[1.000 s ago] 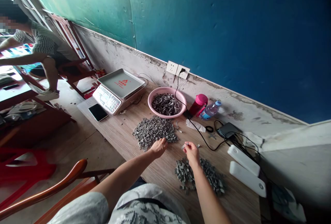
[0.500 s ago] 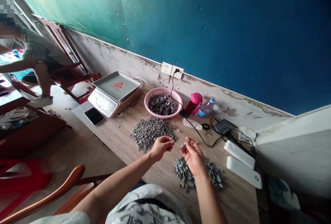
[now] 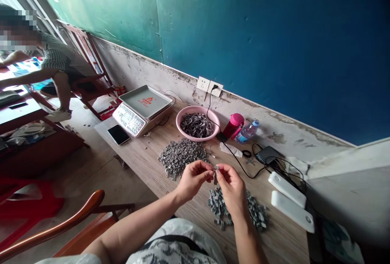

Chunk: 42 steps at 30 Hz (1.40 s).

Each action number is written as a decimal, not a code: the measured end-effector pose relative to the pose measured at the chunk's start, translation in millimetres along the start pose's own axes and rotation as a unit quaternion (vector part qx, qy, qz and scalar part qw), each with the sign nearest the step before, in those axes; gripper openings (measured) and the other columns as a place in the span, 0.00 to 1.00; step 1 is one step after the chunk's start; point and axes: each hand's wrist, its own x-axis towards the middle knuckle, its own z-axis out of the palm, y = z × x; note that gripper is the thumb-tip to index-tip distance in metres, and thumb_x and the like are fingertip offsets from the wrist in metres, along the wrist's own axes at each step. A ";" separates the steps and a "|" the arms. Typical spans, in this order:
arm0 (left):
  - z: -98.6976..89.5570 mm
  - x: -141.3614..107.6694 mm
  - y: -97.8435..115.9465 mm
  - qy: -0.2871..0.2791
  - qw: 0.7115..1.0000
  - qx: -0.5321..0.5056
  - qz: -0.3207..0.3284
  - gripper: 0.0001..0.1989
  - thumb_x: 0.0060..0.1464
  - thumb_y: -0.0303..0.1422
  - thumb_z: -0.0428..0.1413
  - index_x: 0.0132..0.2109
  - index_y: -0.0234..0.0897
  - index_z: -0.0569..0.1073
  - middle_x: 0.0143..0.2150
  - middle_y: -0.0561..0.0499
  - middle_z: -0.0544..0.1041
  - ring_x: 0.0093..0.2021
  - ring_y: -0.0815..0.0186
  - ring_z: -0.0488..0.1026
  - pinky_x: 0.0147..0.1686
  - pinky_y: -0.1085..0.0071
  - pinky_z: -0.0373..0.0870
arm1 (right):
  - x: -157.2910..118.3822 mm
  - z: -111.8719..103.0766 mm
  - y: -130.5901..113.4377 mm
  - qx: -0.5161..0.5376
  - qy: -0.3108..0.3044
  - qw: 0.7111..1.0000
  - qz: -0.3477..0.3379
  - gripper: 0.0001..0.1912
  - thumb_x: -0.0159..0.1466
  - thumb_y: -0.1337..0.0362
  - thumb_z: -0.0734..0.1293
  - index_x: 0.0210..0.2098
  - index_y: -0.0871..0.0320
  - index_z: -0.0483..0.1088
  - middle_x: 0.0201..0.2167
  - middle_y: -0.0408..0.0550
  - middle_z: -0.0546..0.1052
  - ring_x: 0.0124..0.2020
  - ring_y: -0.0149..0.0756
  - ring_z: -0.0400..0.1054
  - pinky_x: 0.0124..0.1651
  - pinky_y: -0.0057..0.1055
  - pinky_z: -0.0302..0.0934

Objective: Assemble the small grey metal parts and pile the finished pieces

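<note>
My left hand [image 3: 195, 178] and my right hand [image 3: 233, 185] meet fingertip to fingertip above the table. A small grey strip [image 3: 215, 178] hangs between them, pinched by my right hand. The fingers of my left hand are closed at the strip's upper end; a tiny piece there is too small to make out. Behind my left hand lies a heap of small grey metal-like pieces [image 3: 179, 154]. Under my right hand and wrist spreads a pile of larger grey pieces [image 3: 257, 211]. A pink basket [image 3: 182, 133] beyond holds dark curved strips.
A scale [image 3: 143, 107] and a phone [image 3: 118, 135] are at the left. A pink flask [image 3: 233, 125], a bottle [image 3: 247, 131], cables and two white devices [image 3: 292, 211] stand right. A person [image 3: 57, 61] sits far left.
My hands have come together, and the strip in my right hand has turned from slanting to hanging down. The view has shifted slightly to the left.
</note>
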 end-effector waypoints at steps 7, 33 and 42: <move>-5.6 -6.7 6.5 -0.015 0.966 0.210 0.153 0.08 0.52 0.34 0.59 0.36 0.32 0.73 0.32 0.48 0.72 0.31 0.70 0.68 0.31 0.75 0.66 | -6.7 1.9 -2.4 0.039 -0.026 0.999 -0.001 0.13 0.61 0.57 0.66 0.41 0.58 0.67 0.31 0.45 0.71 0.28 0.30 0.64 0.32 0.25 0.61; -15.6 -4.3 47.1 -0.165 0.905 0.320 0.226 0.08 0.55 0.32 0.56 0.40 0.31 0.73 0.40 0.42 0.73 0.39 0.66 0.71 0.37 0.73 0.69 | -8.9 -11.8 -38.5 0.136 -0.149 0.974 0.105 0.13 0.55 0.59 0.72 0.36 0.59 0.69 0.26 0.42 0.70 0.25 0.27 0.61 0.28 0.23 0.56; -14.6 -0.3 61.9 -0.252 0.786 0.467 0.317 0.09 0.58 0.31 0.52 0.42 0.31 0.73 0.41 0.41 0.74 0.42 0.65 0.70 0.44 0.70 0.68 | -6.0 -17.2 -42.5 0.033 -0.170 0.978 0.113 0.17 0.55 0.58 0.71 0.38 0.58 0.63 0.26 0.42 0.68 0.25 0.28 0.58 0.27 0.24 0.52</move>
